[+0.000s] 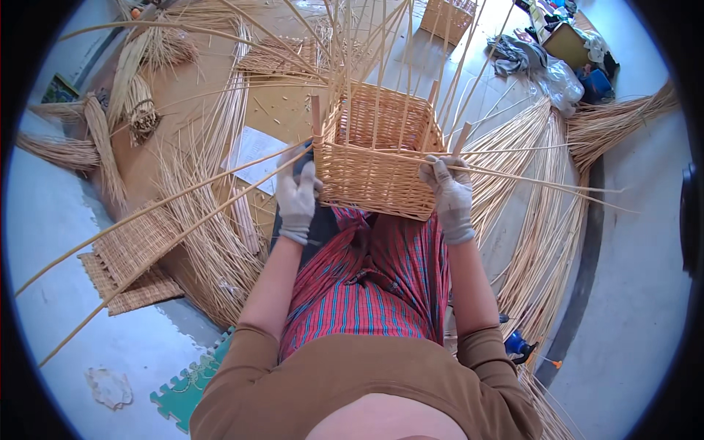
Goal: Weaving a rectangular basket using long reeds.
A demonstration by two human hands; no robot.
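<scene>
A square wicker basket [378, 180] stands over my lap, its woven wall facing me and its inside partly visible. Thin upright canes rise from its rim, with flat wooden stakes [316, 116] at the corners. At the left corner, my gloved left hand [297, 192] has its fingers curled at two long weaving canes [158, 257] that run out to the lower left. My right hand [449, 187], also gloved, is closed at the right corner, thumb up by the rim, on weaving canes [546, 180] stretching right. Its fingertips are partly hidden.
Bundles of loose cane [539, 220] fan over the floor at right, with more bundles [220, 242] at left. Woven mats [139, 249] and a green foam mat [187, 392] lie left. A paper sheet [257, 158] lies beyond my left hand. Another basket [447, 20] stands at the back.
</scene>
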